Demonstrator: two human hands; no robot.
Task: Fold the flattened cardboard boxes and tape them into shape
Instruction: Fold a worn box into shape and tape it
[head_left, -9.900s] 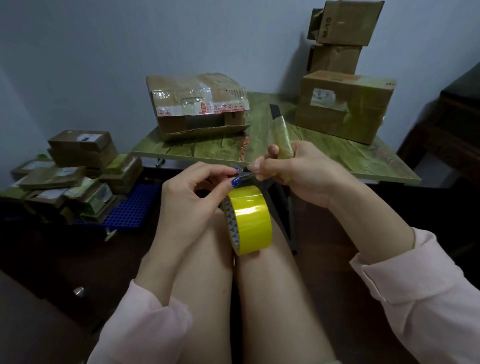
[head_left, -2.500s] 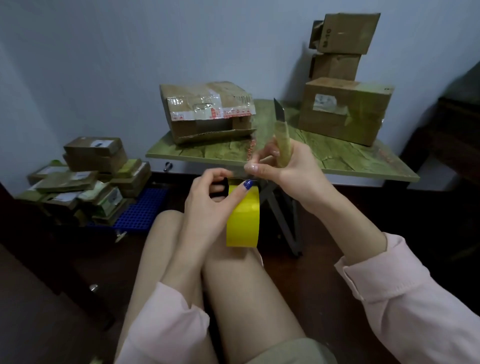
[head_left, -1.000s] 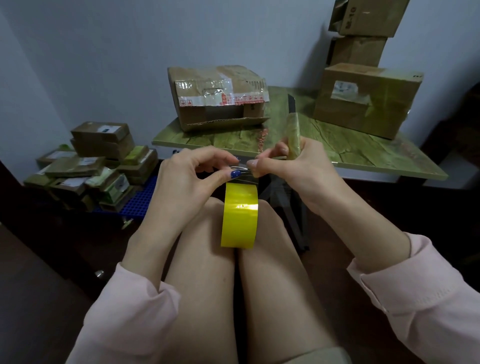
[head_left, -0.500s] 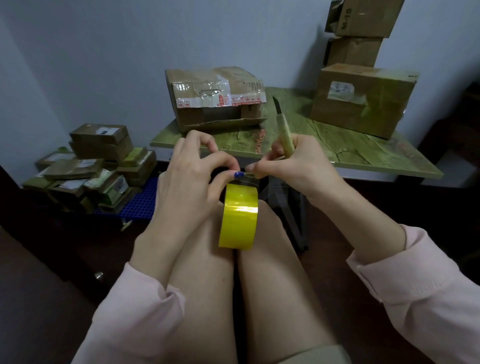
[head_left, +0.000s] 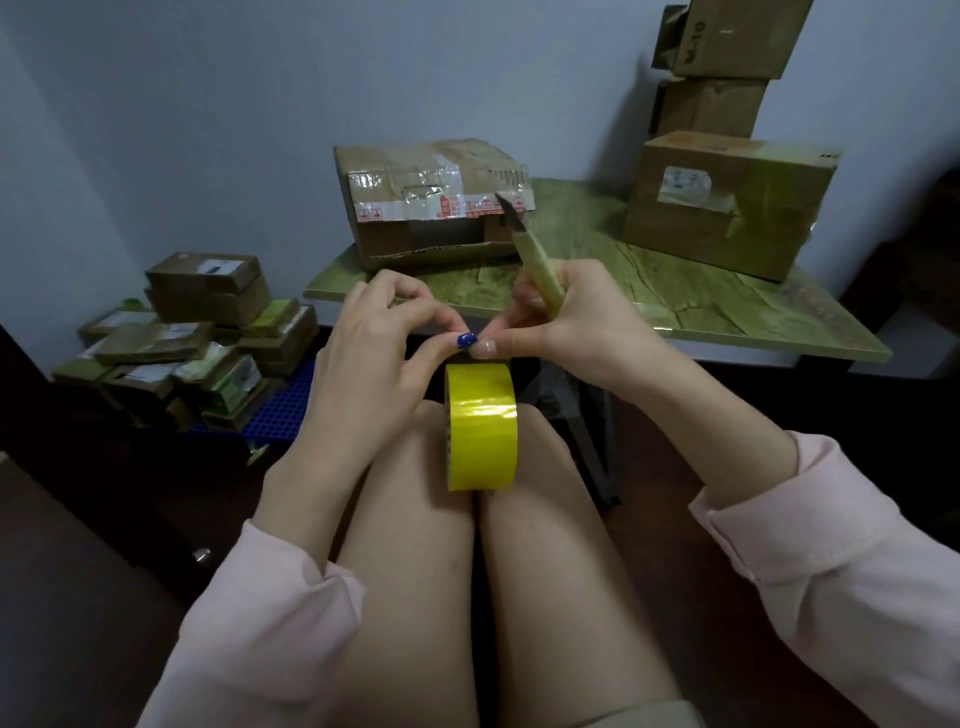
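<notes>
Pinching top of yellow tape roll (head_left: 483, 431) between knees: left hand (head_left: 374, 358), thumb and forefinger. Right hand (head_left: 576, 322) grips knife (head_left: 535, 254), blade up. Taped box (head_left: 431, 197), larger box (head_left: 727, 202) on table (head_left: 675, 291); contents hidden.

Both arms are coming in from the bottom corners, pink sleeves sitting partway up the forearms, and the hands are meeting mid-frame. The left hand (head_left: 374, 358) is curling its forefinger down onto its blue-nailed thumb in a pinch; can't tell if anything's actually between them. The right hand (head_left: 576, 322) is wrapping its fingers round a cutter (head_left: 532, 249), blade sticking up toward the top of the frame, while its thumb tip is touching the left thumb tip.
</notes>
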